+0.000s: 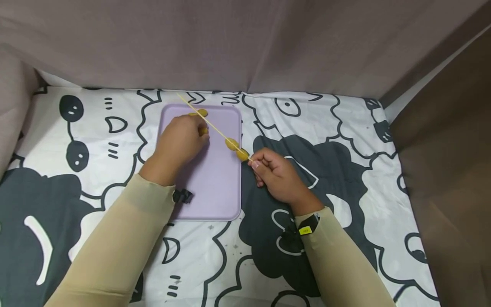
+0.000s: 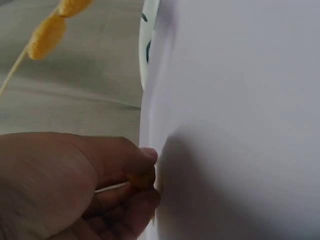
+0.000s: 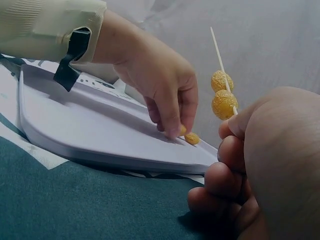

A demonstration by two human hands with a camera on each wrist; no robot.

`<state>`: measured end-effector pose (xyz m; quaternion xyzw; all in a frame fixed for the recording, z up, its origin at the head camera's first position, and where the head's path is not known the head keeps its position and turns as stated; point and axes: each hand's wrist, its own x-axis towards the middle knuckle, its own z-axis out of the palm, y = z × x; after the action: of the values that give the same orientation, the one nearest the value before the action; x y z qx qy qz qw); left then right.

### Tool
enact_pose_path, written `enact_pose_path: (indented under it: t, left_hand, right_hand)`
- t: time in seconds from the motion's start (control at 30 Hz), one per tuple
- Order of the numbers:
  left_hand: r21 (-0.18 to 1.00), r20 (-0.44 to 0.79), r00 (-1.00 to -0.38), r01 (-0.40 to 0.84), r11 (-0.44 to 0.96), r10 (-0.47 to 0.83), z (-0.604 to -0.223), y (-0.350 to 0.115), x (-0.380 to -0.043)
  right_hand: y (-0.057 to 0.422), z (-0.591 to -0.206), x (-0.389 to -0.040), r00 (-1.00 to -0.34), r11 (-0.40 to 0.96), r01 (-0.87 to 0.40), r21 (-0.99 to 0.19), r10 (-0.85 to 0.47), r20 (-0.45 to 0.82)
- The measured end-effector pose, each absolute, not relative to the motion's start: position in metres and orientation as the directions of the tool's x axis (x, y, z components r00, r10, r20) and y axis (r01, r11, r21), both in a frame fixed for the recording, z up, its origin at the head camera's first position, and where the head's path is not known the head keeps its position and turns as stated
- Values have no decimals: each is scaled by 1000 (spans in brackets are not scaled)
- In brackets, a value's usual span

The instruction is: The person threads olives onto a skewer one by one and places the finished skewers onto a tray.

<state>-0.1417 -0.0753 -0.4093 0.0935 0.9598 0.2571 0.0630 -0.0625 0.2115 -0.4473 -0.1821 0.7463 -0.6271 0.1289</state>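
My right hand [image 1: 276,177] pinches the lower end of a thin skewer [image 1: 215,127] between thumb and forefinger. Two wrinkled yellow balls [image 3: 224,104] are threaded near that end, just above the fingers, and the skewer's bare length slants up and left. Over the far left part of a lilac tray [image 1: 218,183], my left hand [image 1: 180,136] pinches another yellow ball [image 2: 142,179] low by the tray surface, partly hidden by the fingers. Beside those fingertips, one more yellow ball [image 3: 191,138] lies on the tray.
A black-and-white cartoon-print cloth [image 1: 122,170] lies under the tray. Grey-brown fabric [image 1: 230,47] hangs along the back, and more brown fabric [image 1: 452,170] hangs at the right. Black straps show at both sleeve cuffs.
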Motion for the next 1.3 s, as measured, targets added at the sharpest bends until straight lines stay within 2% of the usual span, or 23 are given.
enact_pose_path:
  t: [0.23, 0.57, 0.77, 1.0, 1.13, 1.23, 1.3]
  left_hand:
    - [619, 65, -972, 217, 755, 226, -400, -75, -125]
    - [793, 97, -978, 189, 579, 186, -399, -74, -92]
    - [953, 29, -988, 73, 294, 151, -401, -76, -87]
    - [1000, 21, -996, 19, -20, 86, -413, -83, -90]
    - [946, 15, -997, -11, -325, 76, -425, -86, -95]
    - [840, 53, -994, -5, -543, 91, -430, -88, -98]
    - [768, 75, -992, -5, -640, 97, -432, -89, -100]
  right_hand:
    - [211, -448, -62, -900, 144, -104, -984, -435, 31]
    - [213, -448, -63, -903, 153, -105, -983, -428, 30]
    - [212, -449, -62, -902, 164, -114, -980, -430, 33]
    - [210, -449, -63, -901, 183, -112, -977, -433, 23]
    - [211, -447, -62, -900, 188, -111, -976, -435, 19]
    - [210, -446, -63, -899, 196, -109, -975, -437, 13]
    - [211, -445, -63, -901, 207, -107, -972, -435, 7]
